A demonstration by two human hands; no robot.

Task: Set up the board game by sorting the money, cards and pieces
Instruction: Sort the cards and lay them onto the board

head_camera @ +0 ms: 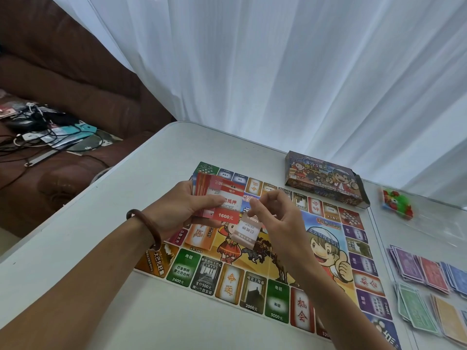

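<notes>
A fanned stack of red-and-white paper property cards [222,198] was gripped in the left hand [174,208], above the colourful printed game board [252,286]. The right hand [278,218] hovered beside it with curled fingers; whether it pinched the pale pink card [246,233] beneath could not be told. Card sorting looked unfinished. Coloured paper money [429,274] lay in piles to the right, while the clear bag of red and green plastic pieces [396,203] seemed yet to be unpacked.

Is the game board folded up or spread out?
Spread out: the game board lies flat on the table, its squares showing.
</notes>
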